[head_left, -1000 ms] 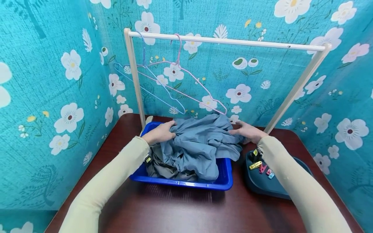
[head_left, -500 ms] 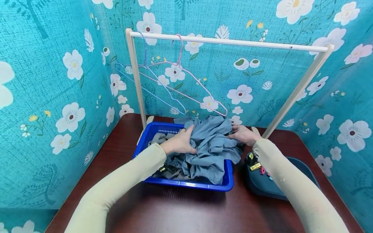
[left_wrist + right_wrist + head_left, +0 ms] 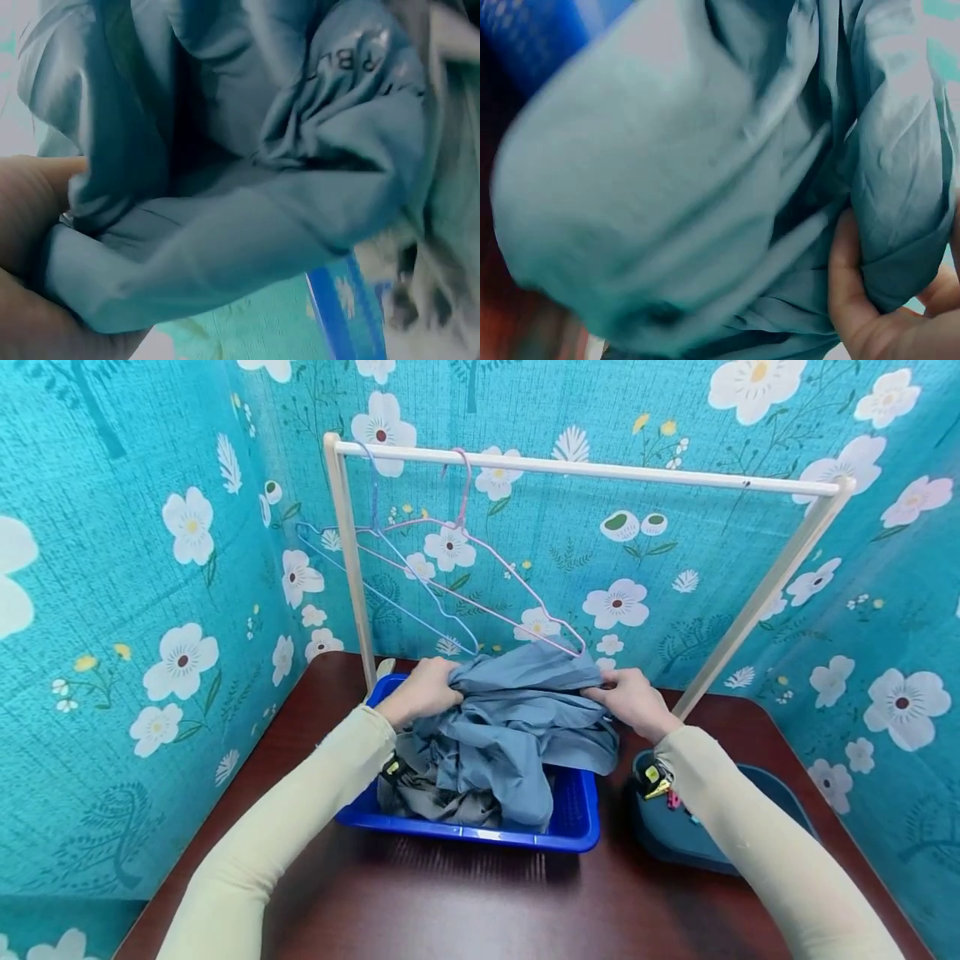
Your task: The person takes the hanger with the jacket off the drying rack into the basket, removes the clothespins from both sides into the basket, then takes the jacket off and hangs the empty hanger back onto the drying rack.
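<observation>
A crumpled blue-grey garment (image 3: 510,727) stretches between my two hands above a blue plastic basket (image 3: 480,835). My left hand (image 3: 423,689) pinches its left edge between thumb and fingers; dark lettering shows on the cloth in the left wrist view. On the other side my right hand (image 3: 633,697) grips the right edge, with the thumb (image 3: 847,277) pressed on the fabric in the right wrist view. Beneath it, a darker grey-brown cloth (image 3: 442,797) lies in the basket. Which kind of garment the blue-grey one is, the folds hide.
A wooden rack with a white rail (image 3: 585,467) stands behind the basket. From it hang a blue hanger (image 3: 427,589) and a pink hanger (image 3: 517,581). To the right, a dark teal tray (image 3: 697,835) holds a yellow clothespin (image 3: 658,789) and a pink clothespin (image 3: 673,800).
My left hand first moved right over the garment, then back left to its edge. My right hand now pinches the other edge, and the cloth's upper part is drawn wider and raised.
</observation>
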Tool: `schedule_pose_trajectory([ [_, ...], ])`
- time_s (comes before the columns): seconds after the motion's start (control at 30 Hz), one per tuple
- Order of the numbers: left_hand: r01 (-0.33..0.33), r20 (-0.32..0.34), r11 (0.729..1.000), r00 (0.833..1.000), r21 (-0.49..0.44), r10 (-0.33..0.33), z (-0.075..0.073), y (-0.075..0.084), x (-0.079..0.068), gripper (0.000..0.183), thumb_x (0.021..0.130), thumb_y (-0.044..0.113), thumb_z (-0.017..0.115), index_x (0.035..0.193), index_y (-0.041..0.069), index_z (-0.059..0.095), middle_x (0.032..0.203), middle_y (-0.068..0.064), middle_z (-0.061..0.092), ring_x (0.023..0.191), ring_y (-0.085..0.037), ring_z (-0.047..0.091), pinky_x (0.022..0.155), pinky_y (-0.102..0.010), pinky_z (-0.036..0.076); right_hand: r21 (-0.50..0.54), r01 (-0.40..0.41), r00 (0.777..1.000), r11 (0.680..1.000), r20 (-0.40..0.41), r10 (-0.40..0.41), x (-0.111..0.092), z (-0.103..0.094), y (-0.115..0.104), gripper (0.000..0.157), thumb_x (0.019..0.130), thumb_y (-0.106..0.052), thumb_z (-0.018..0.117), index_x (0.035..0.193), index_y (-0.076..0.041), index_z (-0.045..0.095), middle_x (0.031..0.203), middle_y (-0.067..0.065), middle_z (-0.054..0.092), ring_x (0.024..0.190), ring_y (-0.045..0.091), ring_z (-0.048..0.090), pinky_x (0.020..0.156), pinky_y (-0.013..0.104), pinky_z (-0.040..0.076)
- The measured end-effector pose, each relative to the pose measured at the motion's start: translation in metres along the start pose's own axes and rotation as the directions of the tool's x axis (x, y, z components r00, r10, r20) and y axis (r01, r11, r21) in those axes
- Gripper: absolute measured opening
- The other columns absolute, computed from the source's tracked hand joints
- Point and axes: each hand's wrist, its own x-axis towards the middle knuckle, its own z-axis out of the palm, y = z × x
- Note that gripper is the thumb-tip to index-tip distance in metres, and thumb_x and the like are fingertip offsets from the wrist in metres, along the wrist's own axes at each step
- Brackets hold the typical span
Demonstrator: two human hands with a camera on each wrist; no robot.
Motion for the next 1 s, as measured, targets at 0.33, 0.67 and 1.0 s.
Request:
schedule_pose_trajectory([
  [0.33,0.175,0.064,0.977,0.984,-0.119,-0.169,0.01,-0.033,0.007,0.052,0.088,0.009,0.059,0.138,0.009,0.043,0.116,-0.014,0.056,0.082,-0.023,0.055,0.075,-0.037,0.042,0.077,0.24,0.964,0.968,0.099,-0.247,-0.022,0.038,-0.032,0.048,0.091,-0.015,0.065,0.06,-0.015,0.028,0.056,-0.005,0.022,0.051,0.013,0.024,0.051,0.028,0.027],
  [0.67,0.055,0.281,0.97,0.959,-0.238,0.015,0.022,-0.003,0.01,0.084,0.085,0.04,0.07,0.151,0.026,0.021,0.154,-0.012,0.014,0.139,-0.028,0.017,0.106,-0.047,0.026,0.054,0.396,0.795,0.917,0.479,-0.371,-0.023,0.062,-0.037,0.026,0.096,-0.01,0.053,0.07,-0.011,0.051,0.07,-0.001,0.042,0.07,0.018,0.043,0.068,0.032,0.036],
  [1.0,-0.248,0.31,0.948,0.934,0.2,0.179,0.056,0.003,0.02,0.052,0.085,0.011,0.07,0.134,0.006,0.052,0.13,-0.013,0.054,0.122,-0.028,0.048,0.101,-0.039,0.036,0.203,0.233,0.786,0.951,0.537,-0.307,-0.024,0.05,-0.038,0.034,0.1,-0.011,0.046,0.132,-0.004,0.053,0.134,0.012,0.05,0.126,0.028,0.044,0.099,0.045,0.038],
])
